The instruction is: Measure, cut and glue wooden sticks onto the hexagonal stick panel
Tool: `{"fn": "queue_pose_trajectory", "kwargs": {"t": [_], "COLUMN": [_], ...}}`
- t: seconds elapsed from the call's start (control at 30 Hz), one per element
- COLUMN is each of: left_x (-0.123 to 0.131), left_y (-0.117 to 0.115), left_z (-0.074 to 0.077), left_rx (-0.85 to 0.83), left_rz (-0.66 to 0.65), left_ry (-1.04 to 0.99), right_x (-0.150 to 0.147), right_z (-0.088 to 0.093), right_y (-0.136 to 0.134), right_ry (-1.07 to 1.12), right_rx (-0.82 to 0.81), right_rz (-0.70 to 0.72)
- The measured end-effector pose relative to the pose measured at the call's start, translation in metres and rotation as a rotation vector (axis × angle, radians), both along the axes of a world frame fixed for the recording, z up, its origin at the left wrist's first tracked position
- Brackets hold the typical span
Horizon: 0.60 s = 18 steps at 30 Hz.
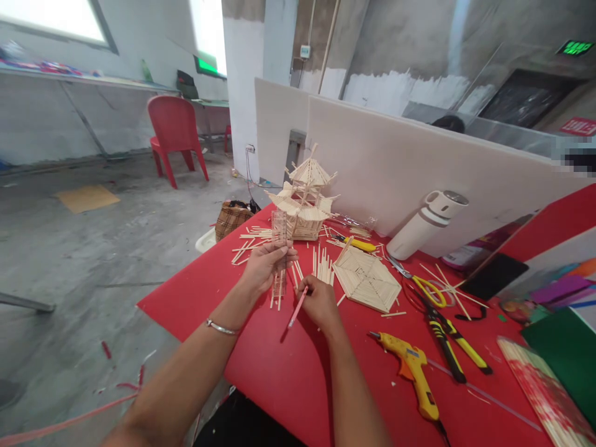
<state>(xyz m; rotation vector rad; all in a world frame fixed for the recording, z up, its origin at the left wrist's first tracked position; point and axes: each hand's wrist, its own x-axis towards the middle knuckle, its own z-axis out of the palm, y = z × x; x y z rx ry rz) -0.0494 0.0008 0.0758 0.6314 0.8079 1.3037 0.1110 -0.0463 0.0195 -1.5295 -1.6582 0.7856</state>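
My left hand pinches a clear ruler that stands up from the grip, with thin wooden sticks showing at its lower end. My right hand, just to the right, is closed around a pink pen that slants down to the left. Beyond both hands stands a small pagoda model built of wooden sticks. A flat hexagonal stick panel lies right of my right hand. Loose sticks are spread between the hands and the model.
On the red table lie a yellow glue gun, black-and-yellow pliers, yellow-handled scissors and a yellow utility knife. A white thermos stands by the pale partition. Bundled sticks lie at right.
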Motion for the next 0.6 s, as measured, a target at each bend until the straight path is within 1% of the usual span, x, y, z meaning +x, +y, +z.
{"fn": "queue_pose_trajectory", "kwargs": {"t": [0.2, 0.3, 0.43, 0.5, 0.6], "left_x": [0.000, 0.003, 0.013, 0.017, 0.022], "left_y": [0.002, 0.002, -0.001, -0.003, -0.005], "left_z": [-0.003, -0.008, -0.014, -0.017, -0.020], "left_rx": [0.005, 0.016, 0.108, 0.143, 0.158], "left_rz": [0.012, 0.000, -0.007, 0.000, -0.039], "left_ry": [0.015, 0.020, -0.009, -0.013, -0.005], "right_x": [0.000, -0.002, -0.004, -0.003, -0.001], "right_z": [0.006, 0.007, 0.005, 0.003, -0.001], "right_y": [0.000, 0.001, 0.004, 0.005, 0.007], "right_ry": [0.094, 0.239, 0.450, 0.479, 0.445], "right_rx": [0.007, 0.015, 0.058, 0.084, 0.104], "right_rz": [-0.053, -0.058, -0.065, -0.051, -0.043]}}
